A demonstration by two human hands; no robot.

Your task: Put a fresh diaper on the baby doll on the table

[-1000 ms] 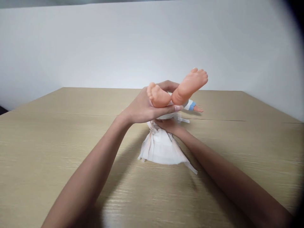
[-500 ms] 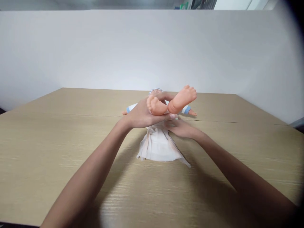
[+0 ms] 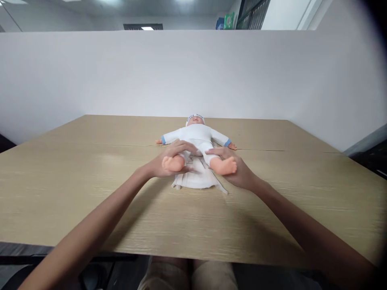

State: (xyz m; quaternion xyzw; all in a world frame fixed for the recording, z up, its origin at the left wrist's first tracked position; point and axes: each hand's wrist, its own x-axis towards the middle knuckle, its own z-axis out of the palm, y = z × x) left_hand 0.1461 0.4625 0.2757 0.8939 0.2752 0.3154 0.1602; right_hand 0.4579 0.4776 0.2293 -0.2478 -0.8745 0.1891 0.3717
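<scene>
A baby doll [image 3: 196,132] in a white suit with blue cuffs and a printed white cap lies on its back, feet towards me, arms spread. Beneath its hips and legs a white diaper [image 3: 198,179] is spread out, its front edge flaring towards me. My left hand [image 3: 160,163] is wrapped round the doll's leg on the left, fingers over the top and thumb below, near the bare foot [image 3: 173,163]. Around the other leg, my right hand [image 3: 243,173] has its fingers over the top, behind the other foot [image 3: 225,165]. Its thumb is hidden.
The doll lies on a wood-grain table [image 3: 121,213] with a seam across its far part. Behind stands a white partition [image 3: 193,72]. Green and blue packages [image 3: 229,21] show beyond its top. My knees [image 3: 187,276] are below the near edge.
The doll's legs have come down and apart from their raised, joined position. My right hand has moved from under the hips to the leg on the right. The view has tilted, showing my knees.
</scene>
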